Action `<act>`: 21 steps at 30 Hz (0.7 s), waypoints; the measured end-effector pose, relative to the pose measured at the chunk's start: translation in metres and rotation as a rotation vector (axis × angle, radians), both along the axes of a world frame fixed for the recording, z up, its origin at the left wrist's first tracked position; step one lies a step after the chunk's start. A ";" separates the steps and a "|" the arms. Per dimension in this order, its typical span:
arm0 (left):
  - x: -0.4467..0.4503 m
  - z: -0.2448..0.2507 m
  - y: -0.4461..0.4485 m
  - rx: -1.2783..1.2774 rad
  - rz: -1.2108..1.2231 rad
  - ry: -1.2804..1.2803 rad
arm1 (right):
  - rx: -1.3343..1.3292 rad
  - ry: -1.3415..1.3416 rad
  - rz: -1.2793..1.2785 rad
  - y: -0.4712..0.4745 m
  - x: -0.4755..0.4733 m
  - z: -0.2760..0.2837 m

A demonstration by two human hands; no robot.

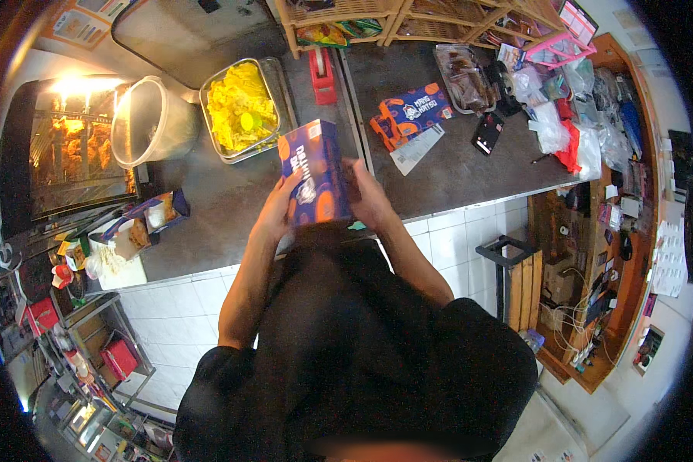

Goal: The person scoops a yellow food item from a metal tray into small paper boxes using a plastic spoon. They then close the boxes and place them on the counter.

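A purple and orange printed food carton [319,185] is held upright over the worktop, just in front of my body. My left hand [274,205] grips its left side, with the thumb along the printed face. Against the right side rests my right hand [371,196], its fingers partly hidden and blurred. The carton bears writing and a cartoon mark; its inside cannot be seen. Beyond it to the left, a steel tray [208,124] holds yellow food with a round yellow-green piece on top. More purple and orange cartons [418,110] lie flat to the right, beside a paper slip [416,151].
At left stand a lit glass-fronted warmer [81,156] and a clear plastic tub [164,124]. An opened carton with food [150,222] lies by a white board [118,265]. A red tape dispenser [322,78], phone [487,133], lidded container [465,81] and plastic bags [554,127] also occupy the worktop.
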State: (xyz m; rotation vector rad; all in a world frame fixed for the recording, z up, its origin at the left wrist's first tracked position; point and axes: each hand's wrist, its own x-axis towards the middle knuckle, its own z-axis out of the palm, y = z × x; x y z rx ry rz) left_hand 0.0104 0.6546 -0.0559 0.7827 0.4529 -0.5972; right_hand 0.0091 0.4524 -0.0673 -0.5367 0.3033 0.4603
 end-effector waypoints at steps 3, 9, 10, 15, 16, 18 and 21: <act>0.022 0.008 -0.047 0.172 0.032 -0.153 | -0.868 -0.459 -0.056 -0.029 0.007 0.011; -0.017 -0.029 -0.052 0.486 -0.173 -0.563 | -0.940 -0.213 -0.587 -0.096 0.068 0.002; -0.027 -0.044 -0.026 0.654 -0.175 -0.510 | -0.897 -0.164 -0.665 -0.112 0.084 -0.008; -0.055 -0.122 0.154 1.727 0.227 -0.356 | -1.913 0.052 -0.117 -0.191 0.136 -0.075; -0.055 -0.133 0.198 1.866 0.318 -0.277 | -2.040 0.005 -0.139 -0.198 0.136 -0.084; -0.053 -0.149 0.270 2.170 0.453 -0.270 | -2.305 -0.016 -0.270 -0.203 0.132 -0.093; -0.056 -0.161 0.324 2.305 0.230 -0.202 | -2.238 -0.442 -0.768 -0.170 0.116 -0.088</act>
